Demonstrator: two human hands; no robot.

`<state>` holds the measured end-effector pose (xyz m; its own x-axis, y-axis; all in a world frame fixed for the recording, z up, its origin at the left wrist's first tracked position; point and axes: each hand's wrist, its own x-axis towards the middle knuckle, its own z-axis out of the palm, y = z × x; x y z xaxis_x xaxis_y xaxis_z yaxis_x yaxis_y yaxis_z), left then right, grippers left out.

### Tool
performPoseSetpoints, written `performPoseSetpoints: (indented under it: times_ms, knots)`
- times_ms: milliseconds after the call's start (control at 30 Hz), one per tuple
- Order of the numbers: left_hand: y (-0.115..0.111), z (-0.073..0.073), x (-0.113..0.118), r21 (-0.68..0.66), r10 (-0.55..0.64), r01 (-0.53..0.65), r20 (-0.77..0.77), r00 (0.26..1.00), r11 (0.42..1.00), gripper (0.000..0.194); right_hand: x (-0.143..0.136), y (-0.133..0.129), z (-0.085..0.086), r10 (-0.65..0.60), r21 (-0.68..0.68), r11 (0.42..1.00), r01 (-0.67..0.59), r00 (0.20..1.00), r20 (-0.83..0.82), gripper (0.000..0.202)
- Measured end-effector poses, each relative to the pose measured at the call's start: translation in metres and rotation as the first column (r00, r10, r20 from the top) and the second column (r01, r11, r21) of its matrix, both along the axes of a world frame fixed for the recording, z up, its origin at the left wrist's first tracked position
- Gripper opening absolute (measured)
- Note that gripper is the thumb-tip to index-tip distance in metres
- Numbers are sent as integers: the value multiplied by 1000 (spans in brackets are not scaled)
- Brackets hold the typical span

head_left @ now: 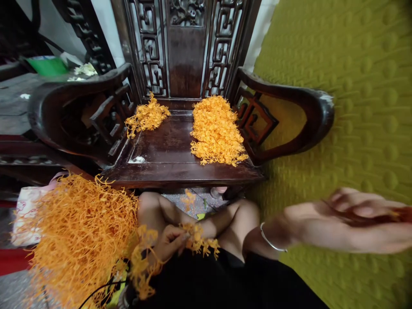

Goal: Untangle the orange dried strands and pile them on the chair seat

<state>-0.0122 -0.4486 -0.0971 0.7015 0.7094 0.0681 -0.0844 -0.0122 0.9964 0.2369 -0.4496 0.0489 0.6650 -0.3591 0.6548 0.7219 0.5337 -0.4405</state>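
1. A dark carved wooden chair, glossy and fretworked, stands ahead of both hands; beside the right hand runs a yellow-green bumpy wall.
2. A big tangled heap of orange strands, thin, curly and wiry, bulges just beside the left hand, on its outer side.
3. Two smaller orange piles lie on the seat, well beyond the hands: a broad right pile and a small left pile.
4. The right hand, blurred, is flung out sideways, fingers loosely spread; what it grips I cannot tell.
5. The left hand pinches a small orange tuft in curled fingers over the lap.
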Motion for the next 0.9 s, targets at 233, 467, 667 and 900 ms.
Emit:
performPoseSetpoints:
  times_ms: [233, 467, 667, 900]
  knots:
    - [11, -3, -15, -34, 69, -68, 9, 998, 997, 62, 3, 76, -53, 323, -910, 349, 225, 882, 342, 48]
    - [12, 13, 0, 11, 101, -102, 69, 993, 995, 64, -19, 55, -81, 716, -924, 67, -375, 663, -217, 34]
    - [18, 26, 9, 44, -67, 63, 79, 995, 997, 60, -48, 24, -84, 813, -651, -465, -601, 2, -583, 59]
    - [14, 28, 16, 29, -189, 188, 47, 981, 982, 57, -60, 27, -83, 721, -449, -489, -748, -56, -690, 43]
